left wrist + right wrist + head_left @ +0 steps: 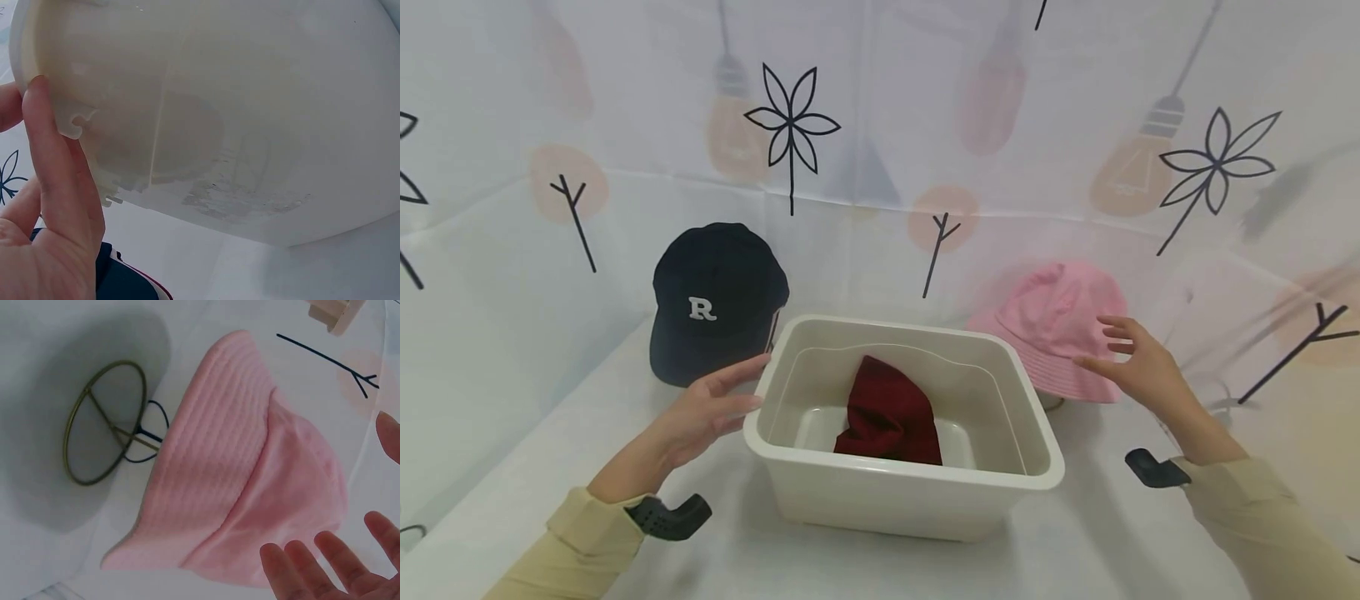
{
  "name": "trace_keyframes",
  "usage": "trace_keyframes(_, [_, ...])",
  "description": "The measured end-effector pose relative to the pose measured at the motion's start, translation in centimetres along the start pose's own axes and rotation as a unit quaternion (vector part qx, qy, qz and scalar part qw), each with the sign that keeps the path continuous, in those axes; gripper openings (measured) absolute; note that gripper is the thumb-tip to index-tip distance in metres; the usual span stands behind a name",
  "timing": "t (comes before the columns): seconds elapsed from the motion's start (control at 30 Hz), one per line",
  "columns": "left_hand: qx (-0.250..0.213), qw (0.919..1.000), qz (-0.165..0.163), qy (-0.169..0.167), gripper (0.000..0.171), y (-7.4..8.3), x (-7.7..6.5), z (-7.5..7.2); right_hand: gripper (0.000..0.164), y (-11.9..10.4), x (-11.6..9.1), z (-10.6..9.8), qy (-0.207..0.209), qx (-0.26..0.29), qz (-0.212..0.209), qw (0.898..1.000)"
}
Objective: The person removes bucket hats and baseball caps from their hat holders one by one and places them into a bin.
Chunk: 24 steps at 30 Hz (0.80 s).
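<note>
A cream plastic bin (887,492) stands in the middle of the table, with a folded dark red cloth item (895,417) lying inside. My left hand (707,412) touches the bin's left rim with extended fingers; in the left wrist view the fingertips (37,94) lie right at the rim's underside. On the right, a pink bucket hat (1060,325) sits on a metal wire stand (67,440) with a ring base. My right hand (1138,367) is spread beside that hat, fingers apart and holding nothing.
A dark navy baseball cap (722,300) with a white letter R stands behind my left hand, at the bin's left. A white cloth (865,258) printed with flowers and light bulbs hangs behind everything. The white table surface (865,575) runs along the front.
</note>
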<state>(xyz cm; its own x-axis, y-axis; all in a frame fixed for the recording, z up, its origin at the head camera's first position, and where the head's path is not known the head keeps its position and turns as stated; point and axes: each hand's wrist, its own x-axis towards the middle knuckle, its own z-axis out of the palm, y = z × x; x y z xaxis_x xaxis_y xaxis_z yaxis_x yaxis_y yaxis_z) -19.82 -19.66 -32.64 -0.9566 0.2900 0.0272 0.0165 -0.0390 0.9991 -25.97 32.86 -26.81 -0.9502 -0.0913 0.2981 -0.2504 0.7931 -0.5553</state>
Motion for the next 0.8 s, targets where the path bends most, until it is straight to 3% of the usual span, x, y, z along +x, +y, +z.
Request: trace_keyframes(0.8, [0.0,1.0,-0.003,0.007,0.068,-0.3,0.2,-0.2,0.083,1.4,3.9,0.6,0.058,0.019,0.064,0.996])
